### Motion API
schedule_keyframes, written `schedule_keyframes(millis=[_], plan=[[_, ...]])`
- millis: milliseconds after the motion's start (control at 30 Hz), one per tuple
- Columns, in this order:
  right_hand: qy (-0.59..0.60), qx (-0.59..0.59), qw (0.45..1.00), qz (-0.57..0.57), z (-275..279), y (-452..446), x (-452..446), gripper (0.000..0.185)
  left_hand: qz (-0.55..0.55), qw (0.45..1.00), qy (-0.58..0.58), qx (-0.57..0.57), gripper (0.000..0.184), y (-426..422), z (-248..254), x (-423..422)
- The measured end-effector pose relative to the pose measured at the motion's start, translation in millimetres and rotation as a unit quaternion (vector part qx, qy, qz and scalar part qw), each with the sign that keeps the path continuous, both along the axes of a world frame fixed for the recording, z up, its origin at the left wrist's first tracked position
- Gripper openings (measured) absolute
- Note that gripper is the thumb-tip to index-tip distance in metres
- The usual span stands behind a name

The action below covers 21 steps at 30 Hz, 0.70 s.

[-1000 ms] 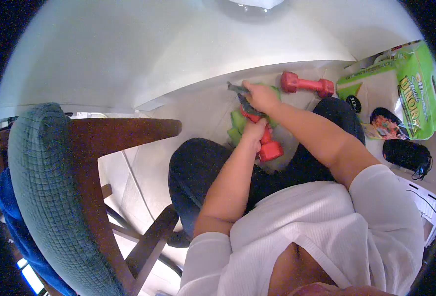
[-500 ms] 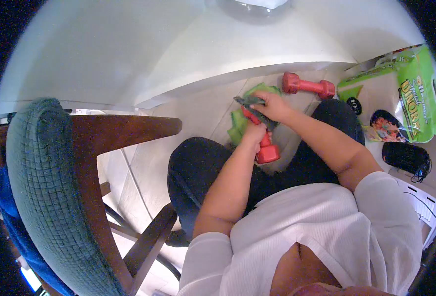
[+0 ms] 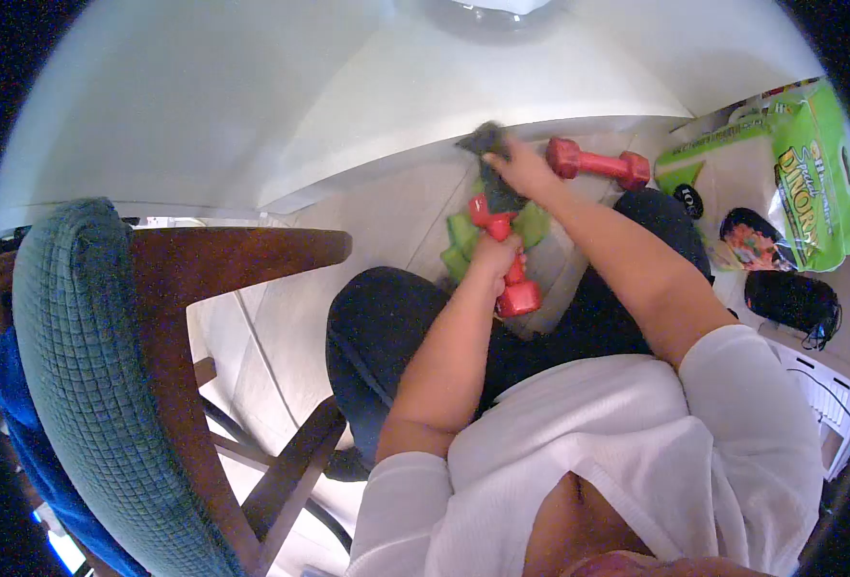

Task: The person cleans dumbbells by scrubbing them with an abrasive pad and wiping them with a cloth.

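My left hand (image 3: 495, 258) is closed round the handle of a red dumbbell (image 3: 517, 299), which is held between my knees. Farther from me, my right hand (image 3: 525, 171) pinches a dark grey cloth (image 3: 500, 185), slightly blurred. The cloth's lower end hangs near the dumbbell's far head; whether they touch, I cannot tell. Behind the dumbbell, a bright green cloth-like piece (image 3: 461, 244) shows on both sides of my left hand. A second red dumbbell (image 3: 598, 164) lies on the floor to the right of my right hand.
A white curved panel (image 3: 348, 106) rises in front. On the left stands a wooden chair (image 3: 242, 260) with a green padded back (image 3: 108, 385). To the right are a green-and-clear printed bag (image 3: 819, 183), a black object with a cord (image 3: 790, 306) and a white slotted box (image 3: 824, 389).
My right hand has moved away from me with the dark cloth, off the held dumbbell, uncovering its far head. My left hand has stayed nearly in place.
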State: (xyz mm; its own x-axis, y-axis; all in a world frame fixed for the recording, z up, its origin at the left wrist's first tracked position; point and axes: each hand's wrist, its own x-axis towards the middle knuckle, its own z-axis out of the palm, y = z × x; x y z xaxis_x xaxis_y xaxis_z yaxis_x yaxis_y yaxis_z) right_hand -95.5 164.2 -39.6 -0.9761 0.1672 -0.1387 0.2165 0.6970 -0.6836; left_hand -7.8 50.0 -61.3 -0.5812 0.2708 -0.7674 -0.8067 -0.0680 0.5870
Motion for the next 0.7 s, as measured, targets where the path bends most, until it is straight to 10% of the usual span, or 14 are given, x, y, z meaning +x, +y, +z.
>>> schedule_keyframes(millis=[200,633,700], plan=[[-0.072,-0.183,0.98,0.042,20.0,38.4,37.4,0.045,-0.017,0.999,0.023,-0.037,0.017,3.7,0.1,-1.6],[-0.015,0.074,0.997,0.003,-40.1,18.0,6.0,0.042,0.006,0.999,-0.029,0.039,0.019,1.8,-6.1,-5.3],[-0.034,-0.028,0.998,-0.035,-43.9,36.5,9.3,0.041,-0.007,1.0,0.005,0.014,0.02,-0.4,-2.2,-5.2]])
